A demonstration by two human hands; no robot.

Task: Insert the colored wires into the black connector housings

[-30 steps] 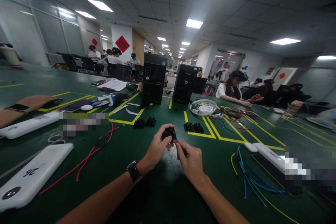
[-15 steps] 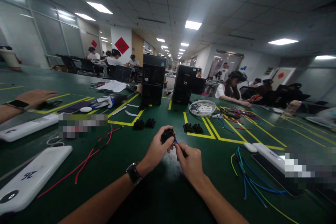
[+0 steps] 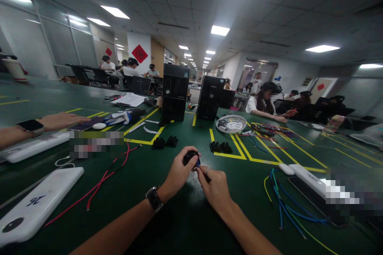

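In front of me, above the table, my left hand is closed round a small black plastic part, its thumb pressed on the near side. My right hand is held close against it, fingers pinched on what looks like a thin blue wire at the part's right edge. The fingers hide where wire and part meet. Beyond my hands lie similar black plastic parts, a pair to the left and a pair to the right.
Red wires lie left, blue and green wires right. White power banks flank me. Two black computer towers stand ahead, a white basket beside them. Another person's hand rests at left; a co-worker sits across.
My hands stay together on the black part, the right fingers slightly lower and further left. The other person's hand at left has moved right, towards the dark flat object.
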